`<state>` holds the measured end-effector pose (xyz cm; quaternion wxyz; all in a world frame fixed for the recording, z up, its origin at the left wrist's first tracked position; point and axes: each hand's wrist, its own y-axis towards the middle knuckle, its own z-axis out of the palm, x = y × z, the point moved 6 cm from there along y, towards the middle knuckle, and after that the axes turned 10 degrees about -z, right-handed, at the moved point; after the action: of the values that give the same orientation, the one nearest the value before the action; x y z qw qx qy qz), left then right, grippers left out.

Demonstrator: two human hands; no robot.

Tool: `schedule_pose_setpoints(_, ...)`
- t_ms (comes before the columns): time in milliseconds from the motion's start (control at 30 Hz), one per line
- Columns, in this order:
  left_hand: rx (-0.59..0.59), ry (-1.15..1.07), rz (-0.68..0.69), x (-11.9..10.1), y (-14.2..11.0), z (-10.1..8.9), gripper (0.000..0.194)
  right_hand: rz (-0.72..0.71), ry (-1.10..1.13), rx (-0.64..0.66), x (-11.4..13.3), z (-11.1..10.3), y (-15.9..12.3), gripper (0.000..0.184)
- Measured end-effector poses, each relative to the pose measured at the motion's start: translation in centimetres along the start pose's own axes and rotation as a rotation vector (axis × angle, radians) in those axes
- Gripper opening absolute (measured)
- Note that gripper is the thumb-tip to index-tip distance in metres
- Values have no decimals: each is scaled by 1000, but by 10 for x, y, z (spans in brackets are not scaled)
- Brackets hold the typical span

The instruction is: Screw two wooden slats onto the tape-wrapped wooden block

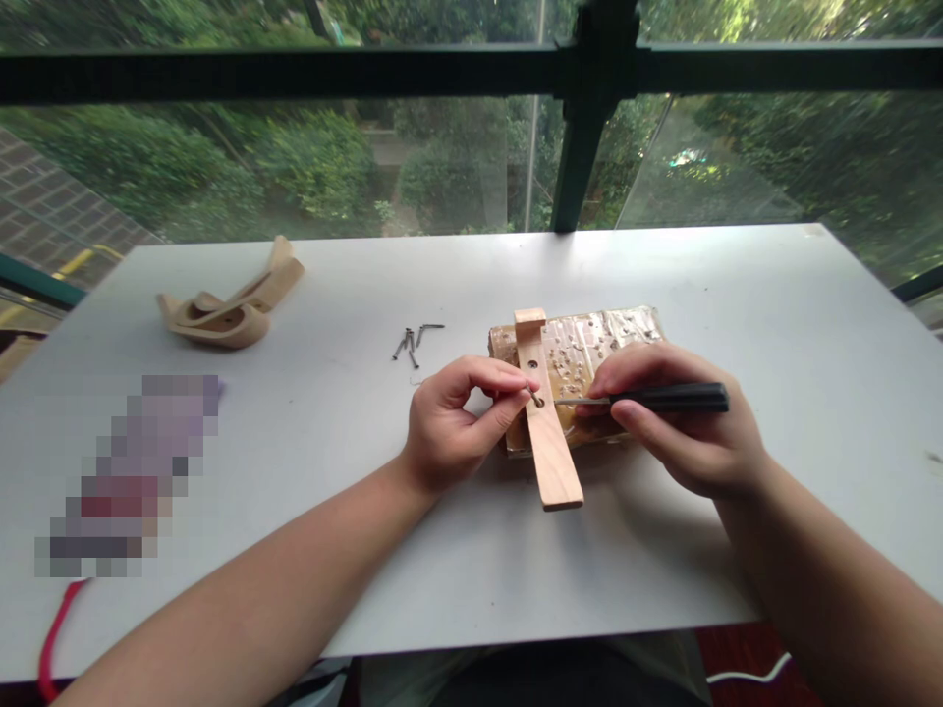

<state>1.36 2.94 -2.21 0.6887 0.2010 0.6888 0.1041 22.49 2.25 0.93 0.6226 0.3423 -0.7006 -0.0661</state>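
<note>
A wooden strip [549, 442] with small holes lies across a tape-wrapped wooden block [589, 349] full of punctures, near the table's middle. My left hand [449, 422] pinches a small screw [536, 398] at a hole in the strip. My right hand [678, 422] is closed round a black-handled screwdriver [663, 398], held level, its metal tip pointing left at that screw. Both hands rest close to the block.
Several loose nails or screws [413, 342] lie left of the block. A stack of curved wooden pieces [228, 304] sits at the back left. A blurred object [133, 471] lies at the left. White table [810, 393], window with dark frame behind.
</note>
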Motion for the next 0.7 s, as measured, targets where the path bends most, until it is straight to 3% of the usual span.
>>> schedule_pose_setpoints(300,-56,121,70,-2,6,-12,20,-9,9,6,-1,0,0,17)
schedule_pose_setpoints(533,-52,328,38,3,9,-14,17,-23,-4,10,0,-1,0,19)
schedule_pose_setpoints(700,-153,370,8,7,10,-19,19,-19,0,11,0,-1,0,20)
